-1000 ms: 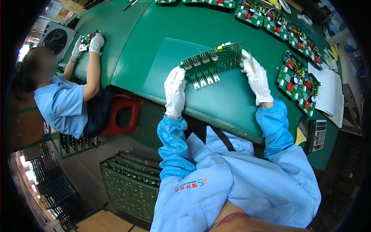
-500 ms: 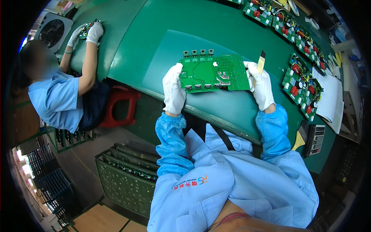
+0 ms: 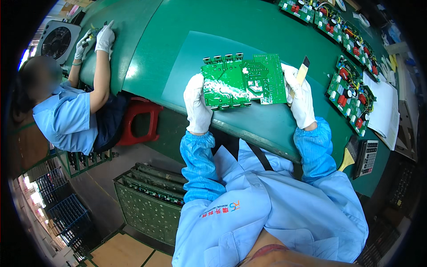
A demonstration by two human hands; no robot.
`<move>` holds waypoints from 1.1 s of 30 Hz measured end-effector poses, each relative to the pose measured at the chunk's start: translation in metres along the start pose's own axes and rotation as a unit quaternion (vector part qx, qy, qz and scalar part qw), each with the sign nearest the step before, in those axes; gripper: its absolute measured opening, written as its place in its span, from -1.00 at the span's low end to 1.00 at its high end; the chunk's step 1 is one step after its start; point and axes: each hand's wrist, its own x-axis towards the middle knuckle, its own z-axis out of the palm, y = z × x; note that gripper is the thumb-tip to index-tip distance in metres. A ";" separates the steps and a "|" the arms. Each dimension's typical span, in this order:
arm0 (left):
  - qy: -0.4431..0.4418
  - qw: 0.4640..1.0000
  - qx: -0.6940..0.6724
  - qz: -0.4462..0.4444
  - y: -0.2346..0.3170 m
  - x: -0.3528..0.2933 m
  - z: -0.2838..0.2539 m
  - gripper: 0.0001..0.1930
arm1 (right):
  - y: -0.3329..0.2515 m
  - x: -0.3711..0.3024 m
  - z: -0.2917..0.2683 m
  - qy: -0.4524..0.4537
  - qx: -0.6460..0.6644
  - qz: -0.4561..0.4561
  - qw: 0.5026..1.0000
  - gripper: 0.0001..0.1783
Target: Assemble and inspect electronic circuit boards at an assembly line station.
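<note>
A green circuit board (image 3: 242, 82) is held up over the bench's near edge, with its solder side toward me and glare across its left half. Black components stick out along its far and near edges. My left hand (image 3: 197, 104), in a white glove, is closed on the board's left edge. On the right edge, my gloved right hand (image 3: 300, 100) grips the board too. That same hand also keeps hold of a slim, flat tool (image 3: 302, 74) with a pale yellow handle and a dark, slanted tip, pointing away from me.
Populated circuit boards (image 3: 351, 95) line the right side of the green bench (image 3: 147, 66), beside papers (image 3: 383, 107), a brush (image 3: 348, 156) and a calculator (image 3: 366, 159). A co-worker (image 3: 66, 111) handles a part at left, near a red stool (image 3: 140, 120). A slotted green rack (image 3: 149, 204) stands below.
The board has tilted in my hands and shifted slightly left; glare now crosses its surface. My grip on board and tool stays the same. The co-worker's hands have shifted around the part.
</note>
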 end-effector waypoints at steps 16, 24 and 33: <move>-0.015 0.999 -0.046 0.009 0.003 -0.003 -0.003 -0.68 | -0.003 -0.002 -0.001 -0.066 0.077 0.034 0.994 -0.52; -0.050 0.998 0.032 0.036 -0.001 0.001 -0.014 -0.65 | 0.001 -0.003 -0.001 -0.099 0.169 0.091 0.976 -0.52; 0.095 0.991 -0.072 -0.058 0.026 -0.039 0.034 -0.62 | -0.016 -0.017 0.000 -0.098 0.216 0.033 0.971 -0.50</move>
